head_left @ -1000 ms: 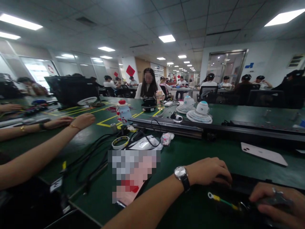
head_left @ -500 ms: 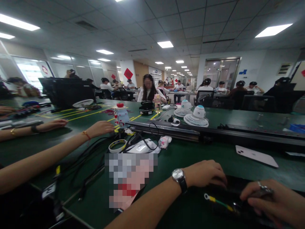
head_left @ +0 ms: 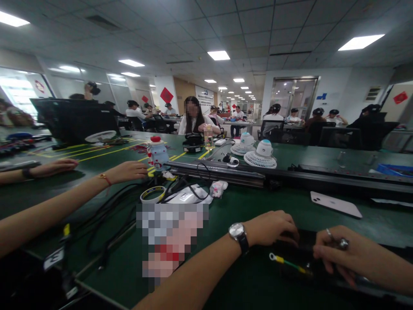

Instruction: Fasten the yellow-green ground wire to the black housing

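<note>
Both apart: your left hand (head_left: 274, 228) and right hand (head_left: 346, 258).
Green wire (head_left: 291, 265) lies near both; I cannot tell either's grip.

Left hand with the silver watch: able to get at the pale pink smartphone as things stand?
Likely yes: between the left hand and the pale pink smartphone, only dark green tabletop shows. Whether that hand holds something is too dark to tell.

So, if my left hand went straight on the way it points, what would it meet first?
Most likely the black part just ahead of the left hand, then the right hand beyond. Depth is unclear; it may already be touching.
</note>
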